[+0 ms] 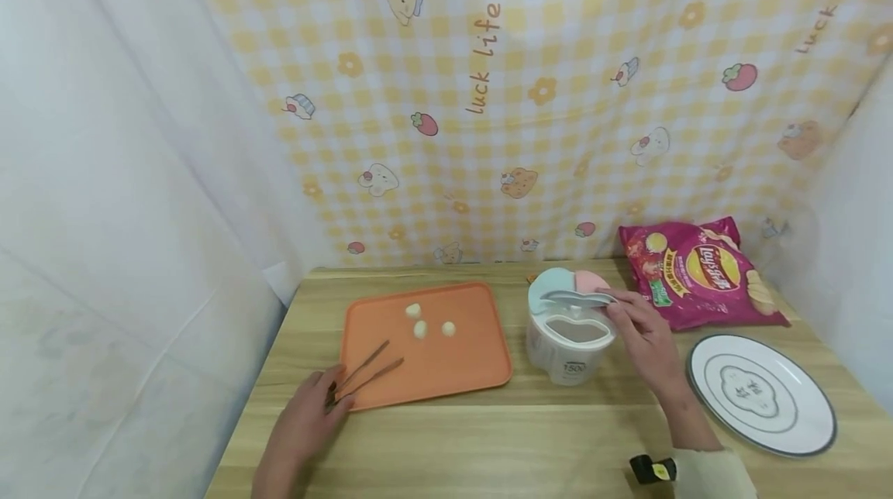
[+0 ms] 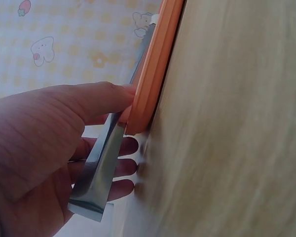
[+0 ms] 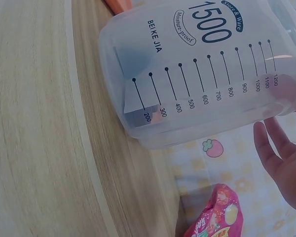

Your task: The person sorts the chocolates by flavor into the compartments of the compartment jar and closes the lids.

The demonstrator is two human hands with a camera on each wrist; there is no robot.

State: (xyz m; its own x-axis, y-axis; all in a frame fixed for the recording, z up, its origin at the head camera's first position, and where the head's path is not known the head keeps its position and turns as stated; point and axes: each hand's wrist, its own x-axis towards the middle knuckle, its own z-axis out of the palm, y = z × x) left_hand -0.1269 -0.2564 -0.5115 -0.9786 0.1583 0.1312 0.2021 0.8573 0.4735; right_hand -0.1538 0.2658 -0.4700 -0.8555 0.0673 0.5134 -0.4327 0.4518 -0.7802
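three dumplings (image 1: 420,328) on orange tray (image 1: 481,371); left hand (image 1: 307,421) fingers pinch tongs (image 1: 366,373), right hand (image 1: 645,336) fingers grip canister lid (image 1: 568,290)

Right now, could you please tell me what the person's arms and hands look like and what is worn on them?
Both hands are bare, with no gloves or rings visible. The left hand and its forearm show no sleeve in the head view. The right hand leads to a forearm ending in a pale cream sleeve. At that cuff sits a small black device with a yellow mark.
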